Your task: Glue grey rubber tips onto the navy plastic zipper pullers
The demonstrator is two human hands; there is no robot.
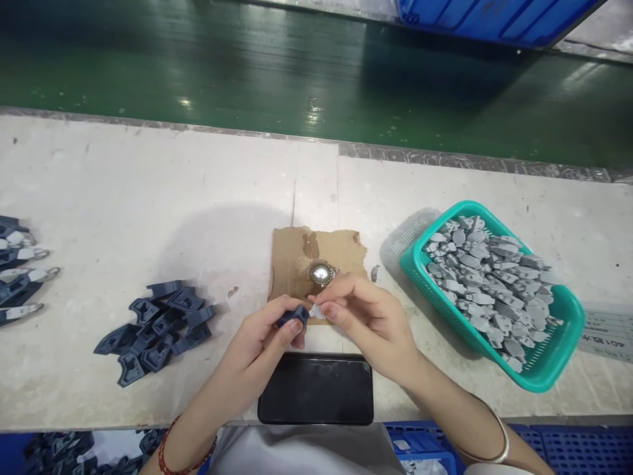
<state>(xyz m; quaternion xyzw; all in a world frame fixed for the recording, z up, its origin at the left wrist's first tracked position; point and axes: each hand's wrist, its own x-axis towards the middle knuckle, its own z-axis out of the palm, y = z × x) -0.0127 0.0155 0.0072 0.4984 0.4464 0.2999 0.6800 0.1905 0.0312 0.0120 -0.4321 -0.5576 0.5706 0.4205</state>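
Observation:
Between the thumb and fingers of my left hand point(270, 333) is a small dark blue plastic part point(295, 318). My right hand point(373, 323) pinches a small light grey piece point(316, 311) close beside it; whether the two touch I cannot tell. Both hands hover over the near side of a torn brown cardboard piece point(291, 257). On the cardboard sits a small round shiny dish point(321, 272) with wet-looking brown stains around it. Fingers partly hide both held pieces.
A pile of dark blue parts point(158, 326) lies left. Joined blue-and-grey pieces point(22, 274) sit at the far left edge. A green basket point(558, 369) of grey pieces stands right. A black phone point(316, 392) lies near the table's front edge. Behind runs a green conveyor belt point(222, 72).

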